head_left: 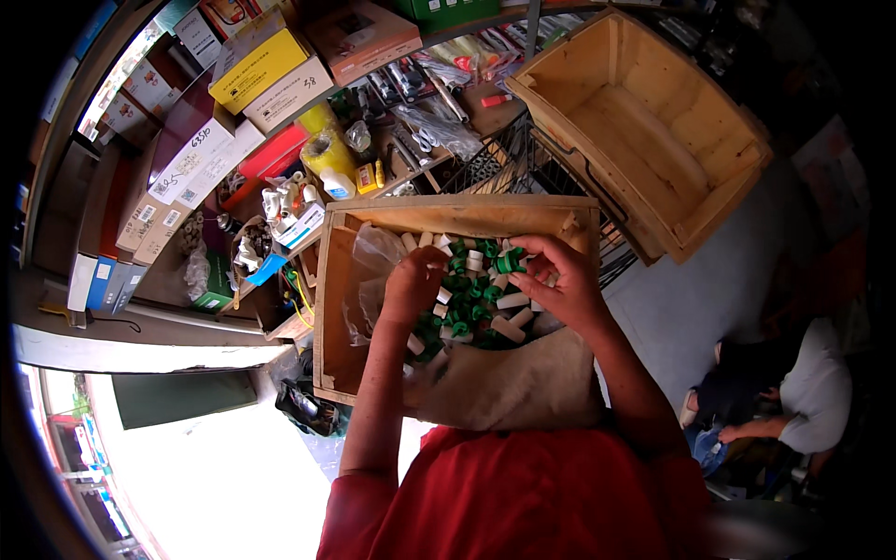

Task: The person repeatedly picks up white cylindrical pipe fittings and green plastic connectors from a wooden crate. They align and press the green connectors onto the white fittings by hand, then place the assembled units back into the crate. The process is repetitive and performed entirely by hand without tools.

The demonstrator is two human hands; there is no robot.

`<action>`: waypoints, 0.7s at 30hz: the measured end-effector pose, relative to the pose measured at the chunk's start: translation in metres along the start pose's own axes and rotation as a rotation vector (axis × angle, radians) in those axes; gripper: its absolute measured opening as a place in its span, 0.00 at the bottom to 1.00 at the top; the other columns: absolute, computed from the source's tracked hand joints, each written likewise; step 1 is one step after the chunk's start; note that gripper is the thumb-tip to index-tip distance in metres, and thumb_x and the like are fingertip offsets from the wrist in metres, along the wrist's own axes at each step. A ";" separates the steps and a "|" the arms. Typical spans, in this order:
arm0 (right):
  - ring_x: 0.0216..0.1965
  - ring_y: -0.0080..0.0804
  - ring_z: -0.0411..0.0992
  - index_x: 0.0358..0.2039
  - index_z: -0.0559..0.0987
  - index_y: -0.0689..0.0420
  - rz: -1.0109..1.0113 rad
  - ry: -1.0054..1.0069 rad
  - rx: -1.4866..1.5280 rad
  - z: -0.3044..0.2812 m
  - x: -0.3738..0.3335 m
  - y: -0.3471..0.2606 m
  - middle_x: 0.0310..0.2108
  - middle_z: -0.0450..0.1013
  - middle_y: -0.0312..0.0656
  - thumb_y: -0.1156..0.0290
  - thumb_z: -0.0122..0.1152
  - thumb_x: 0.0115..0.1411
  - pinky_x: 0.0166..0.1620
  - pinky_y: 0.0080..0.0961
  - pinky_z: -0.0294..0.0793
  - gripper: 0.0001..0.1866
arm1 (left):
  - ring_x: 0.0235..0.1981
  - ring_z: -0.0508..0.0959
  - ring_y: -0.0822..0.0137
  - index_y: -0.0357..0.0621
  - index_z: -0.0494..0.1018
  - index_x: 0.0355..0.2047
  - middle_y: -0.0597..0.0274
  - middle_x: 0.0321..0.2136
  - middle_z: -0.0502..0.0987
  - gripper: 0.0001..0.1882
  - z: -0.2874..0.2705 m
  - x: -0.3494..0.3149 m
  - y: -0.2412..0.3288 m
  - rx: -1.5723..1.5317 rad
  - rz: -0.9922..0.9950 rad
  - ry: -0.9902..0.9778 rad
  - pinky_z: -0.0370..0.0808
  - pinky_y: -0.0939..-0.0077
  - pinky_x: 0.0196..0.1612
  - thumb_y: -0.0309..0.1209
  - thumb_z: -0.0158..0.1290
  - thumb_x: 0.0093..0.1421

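A wooden drawer point(457, 203) sits before me, holding several green plastic pieces point(459, 282) and off-white cylinders point(509, 329). Over its left part, my left hand point(411, 285) has its fingers curled together; anything in them is too small to make out. On the other side my right hand point(563, 280) pinches a green plastic piece point(510, 261) between thumb and fingers. Clear plastic film point(366, 271) lies inside along the drawer's left wall. A tan cloth point(509, 387) covers its near part.
An empty wooden drawer point(644, 107) rests at the back right on a black wire rack point(532, 159). Shelves at the left and back bear cardboard boxes point(201, 154), a yellow roll point(329, 154) and bagged hardware point(434, 131). A person point(812, 387) sits at the far right.
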State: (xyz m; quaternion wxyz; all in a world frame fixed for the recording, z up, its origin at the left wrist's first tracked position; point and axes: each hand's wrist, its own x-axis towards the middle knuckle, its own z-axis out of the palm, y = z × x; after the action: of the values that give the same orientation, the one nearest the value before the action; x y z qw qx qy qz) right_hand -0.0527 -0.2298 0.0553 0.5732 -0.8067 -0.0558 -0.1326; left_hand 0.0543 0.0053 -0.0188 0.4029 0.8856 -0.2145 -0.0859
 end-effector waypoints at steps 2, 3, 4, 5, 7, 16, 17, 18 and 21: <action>0.29 0.17 0.72 0.49 0.75 0.56 0.010 -0.002 0.008 0.000 0.000 0.001 0.38 0.76 0.35 0.75 0.69 0.54 0.31 0.17 0.72 0.21 | 0.42 0.75 0.46 0.49 0.77 0.38 0.54 0.37 0.76 0.15 -0.001 -0.007 -0.006 0.397 0.097 -0.070 0.74 0.56 0.45 0.22 0.54 0.49; 0.29 0.17 0.72 0.49 0.75 0.56 0.014 -0.002 0.012 -0.001 0.000 0.001 0.38 0.76 0.36 0.75 0.69 0.54 0.31 0.17 0.72 0.21 | 0.43 0.74 0.47 0.49 0.77 0.38 0.55 0.38 0.75 0.15 0.001 -0.012 -0.008 0.435 0.115 -0.079 0.73 0.56 0.45 0.23 0.55 0.49; 0.29 0.17 0.72 0.49 0.75 0.56 0.015 -0.003 0.008 -0.001 0.000 0.001 0.38 0.76 0.36 0.75 0.69 0.54 0.31 0.17 0.72 0.21 | 0.44 0.73 0.48 0.49 0.77 0.38 0.56 0.38 0.74 0.14 0.004 -0.016 -0.010 0.474 0.133 -0.089 0.73 0.56 0.46 0.23 0.55 0.49; 0.29 0.17 0.72 0.49 0.75 0.56 0.017 -0.005 0.004 -0.001 0.000 0.001 0.38 0.76 0.36 0.75 0.69 0.54 0.31 0.17 0.72 0.21 | 0.45 0.73 0.50 0.49 0.77 0.38 0.56 0.38 0.73 0.14 0.006 -0.019 -0.012 0.511 0.151 -0.098 0.72 0.56 0.46 0.24 0.56 0.49; 0.29 0.17 0.72 0.49 0.75 0.56 0.018 -0.006 -0.003 0.000 0.000 0.000 0.38 0.76 0.36 0.74 0.69 0.54 0.31 0.18 0.72 0.22 | 0.45 0.73 0.51 0.49 0.77 0.38 0.57 0.39 0.72 0.14 0.006 -0.019 -0.018 0.492 0.141 -0.093 0.72 0.56 0.45 0.25 0.57 0.48; 0.28 0.17 0.72 0.50 0.75 0.55 0.019 0.015 0.013 0.000 0.000 -0.002 0.35 0.75 0.35 0.76 0.68 0.54 0.31 0.17 0.71 0.22 | 0.37 0.76 0.55 0.43 0.75 0.37 0.59 0.33 0.77 0.15 -0.012 -0.007 0.026 0.202 0.226 -0.004 0.74 0.61 0.41 0.26 0.62 0.47; 0.29 0.17 0.72 0.50 0.75 0.55 0.021 0.022 0.011 -0.001 0.000 -0.002 0.35 0.75 0.35 0.76 0.68 0.54 0.31 0.16 0.71 0.22 | 0.33 0.77 0.57 0.42 0.74 0.38 0.58 0.33 0.78 0.15 -0.017 -0.005 0.044 0.139 0.225 0.007 0.74 0.63 0.38 0.25 0.62 0.48; 0.29 0.17 0.72 0.50 0.75 0.56 0.022 0.028 0.010 -0.002 0.000 -0.002 0.34 0.74 0.35 0.77 0.68 0.54 0.31 0.16 0.71 0.22 | 0.30 0.78 0.59 0.41 0.74 0.38 0.57 0.32 0.79 0.15 -0.018 -0.004 0.058 0.078 0.223 0.018 0.75 0.65 0.36 0.25 0.62 0.49; 0.30 0.17 0.72 0.50 0.75 0.56 0.016 0.072 0.049 -0.004 0.000 0.001 0.34 0.73 0.35 0.78 0.67 0.54 0.31 0.16 0.71 0.22 | 0.22 0.75 0.68 0.40 0.74 0.40 0.59 0.27 0.78 0.15 -0.010 -0.003 0.078 -0.131 0.204 0.115 0.73 0.73 0.28 0.23 0.62 0.51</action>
State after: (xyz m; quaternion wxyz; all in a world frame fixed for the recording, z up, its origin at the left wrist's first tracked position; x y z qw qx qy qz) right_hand -0.0526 -0.2337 0.0554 0.5955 -0.7875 -0.0320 -0.1553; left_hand 0.0302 -0.0321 0.0461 0.4782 0.8344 -0.2738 -0.0077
